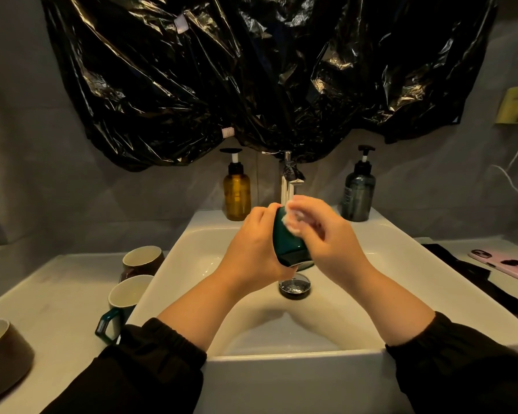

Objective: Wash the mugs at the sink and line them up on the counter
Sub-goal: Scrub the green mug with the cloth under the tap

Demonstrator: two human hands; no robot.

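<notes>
Currently my left hand (251, 249) wraps the dark green glazed ceramic mug (287, 245) over the white sink basin (401, 264); right hand (329, 237) pinches a white foamy wad (292, 223) against it. Likely slick, fragile: hold its body.

Worktop (57, 294) left: near mug (3, 354), middle mug (126, 294), far mug (142, 259)
Behind sink (401, 255): left bottle (237, 195), tap (287, 180), right bottle (358, 195)
Right of sink: phone (503, 264)

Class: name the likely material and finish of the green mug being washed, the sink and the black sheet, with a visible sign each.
Green mug: probably glazed ceramic; smooth, softly shiny wall.
Sink: likely glossy white ceramic; thick rim, soft reflections.
Black sheet: thin plastic film; sharp creases, bright glints.
</notes>
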